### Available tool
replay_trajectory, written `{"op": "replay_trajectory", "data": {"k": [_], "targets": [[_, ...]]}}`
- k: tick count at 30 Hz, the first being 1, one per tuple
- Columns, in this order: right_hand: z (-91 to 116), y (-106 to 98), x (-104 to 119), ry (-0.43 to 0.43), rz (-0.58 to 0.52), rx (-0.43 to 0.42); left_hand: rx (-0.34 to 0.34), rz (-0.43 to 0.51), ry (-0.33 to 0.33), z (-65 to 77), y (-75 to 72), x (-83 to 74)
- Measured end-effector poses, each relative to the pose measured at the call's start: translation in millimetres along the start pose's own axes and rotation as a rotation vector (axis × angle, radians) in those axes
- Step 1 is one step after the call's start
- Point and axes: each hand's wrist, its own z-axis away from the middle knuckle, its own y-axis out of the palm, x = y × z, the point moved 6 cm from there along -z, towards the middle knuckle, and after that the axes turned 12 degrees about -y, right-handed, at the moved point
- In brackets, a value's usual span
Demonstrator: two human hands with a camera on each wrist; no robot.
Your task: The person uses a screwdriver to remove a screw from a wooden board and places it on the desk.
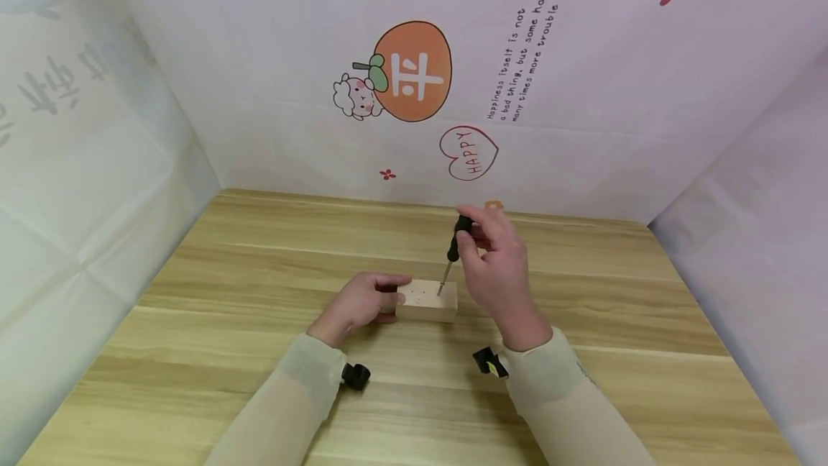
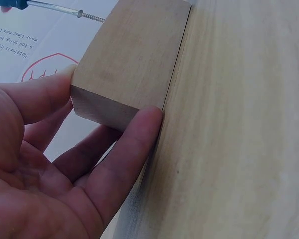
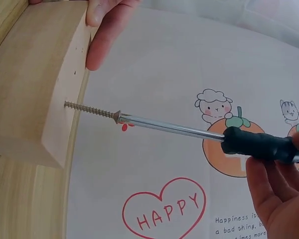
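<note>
A pale wooden block [image 1: 427, 313] lies on the table, small dark holes dotting its top face. My left hand [image 1: 364, 302] grips the block's left end, thumb and fingers spread around its sides. In my right hand [image 1: 497, 272] is a screwdriver [image 3: 254, 143] with a dark handle and a shiny shaft, held by the fingers and thumb. Its tip meets the head of a long threaded screw [image 3: 92, 109]. The screw stands in the block's top face toward the right end, most of its thread showing, and leans slightly in the head view.
The wood-grain table [image 1: 259, 365] runs back to a white printed cloth [image 1: 291, 128] hanging behind. White cloth walls also stand at the left and right. Small black mounts [image 1: 356, 376] sit at both wrists by the light sleeves.
</note>
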Motion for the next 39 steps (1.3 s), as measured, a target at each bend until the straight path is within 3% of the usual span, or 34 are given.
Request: {"op": "replay_trajectory", "data": {"k": [6,13,28,39], "targets": [[1.0,0.5,-1.2,0.001,-0.049,0.004,-0.005,-0.003,0.001,-0.4,0.0,0.9],[0.0,-0.1,-0.1,0.006,0.005,0.012,-0.002,0.008,-0.007,-0.2,0.0,1.3],[0.7,2.0,1.1,-0.008,-0.036,0.029,-0.004,0.015,-0.002,-1.3,0.1,1.2],[0.3,-0.1,3.1,-0.007,-0.035,-0.007,0.0,0.01,0.002,-1.0,0.3,1.6]]}}
